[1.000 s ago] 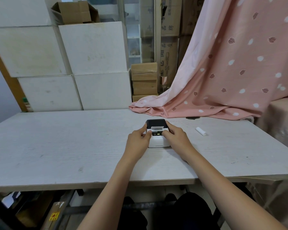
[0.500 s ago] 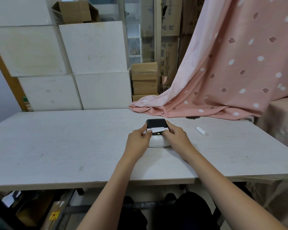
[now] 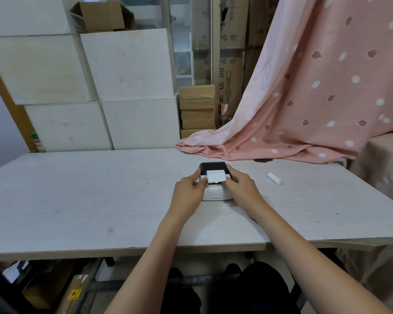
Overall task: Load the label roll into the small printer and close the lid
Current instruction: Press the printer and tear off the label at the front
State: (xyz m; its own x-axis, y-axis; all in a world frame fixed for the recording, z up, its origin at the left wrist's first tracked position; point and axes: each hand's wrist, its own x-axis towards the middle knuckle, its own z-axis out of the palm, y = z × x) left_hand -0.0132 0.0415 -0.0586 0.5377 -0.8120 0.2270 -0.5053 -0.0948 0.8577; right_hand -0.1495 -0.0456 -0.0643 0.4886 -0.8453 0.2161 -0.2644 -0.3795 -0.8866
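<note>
Toward table (image 3: 100,200) far edge, printer (image 3: 216,193) sat between both hands; left hand (image 3: 187,191) and right hand (image 3: 242,188) pinched label (image 3: 215,176) ends, strip lying crosswise.

The printer (image 3: 216,193) is white with a black lid (image 3: 212,166). The label (image 3: 216,176) is white. The curtain (image 3: 315,98) is pink with white and dark red leaves.

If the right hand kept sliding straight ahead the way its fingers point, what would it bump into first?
The right hand already rests against the printer, fingers angled up and left toward the white label and the dark lid. It would likely push into those first, though depth is hard to judge.
</note>
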